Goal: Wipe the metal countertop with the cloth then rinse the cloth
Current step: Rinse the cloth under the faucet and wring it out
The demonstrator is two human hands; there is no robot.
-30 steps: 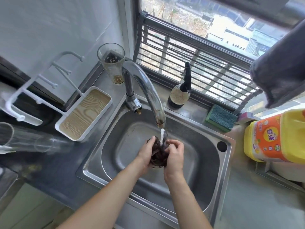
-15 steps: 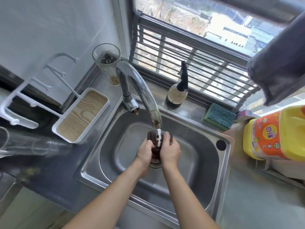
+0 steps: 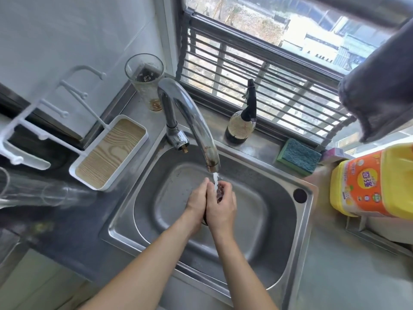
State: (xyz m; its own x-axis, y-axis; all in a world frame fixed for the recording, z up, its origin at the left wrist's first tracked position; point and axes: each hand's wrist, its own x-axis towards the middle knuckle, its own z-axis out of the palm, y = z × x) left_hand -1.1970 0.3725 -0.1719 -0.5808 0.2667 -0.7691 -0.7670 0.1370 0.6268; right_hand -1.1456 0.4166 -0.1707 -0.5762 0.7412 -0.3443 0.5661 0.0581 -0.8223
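A dark brown cloth is bunched small between my two hands over the middle of the steel sink. My left hand presses it from the left and my right hand wraps it from the right, so only a patch of cloth shows. Water runs from the curved chrome tap straight onto the cloth. The metal countertop stretches to the right of the sink.
A yellow and orange detergent jug stands at the right, a green-blue sponge and a dark spray bottle on the sill ledge. A glass and a white tray sit at the left. A grey towel hangs top right.
My hands have closed tighter together around the cloth, which now shows much less than before. They stay under the running water.
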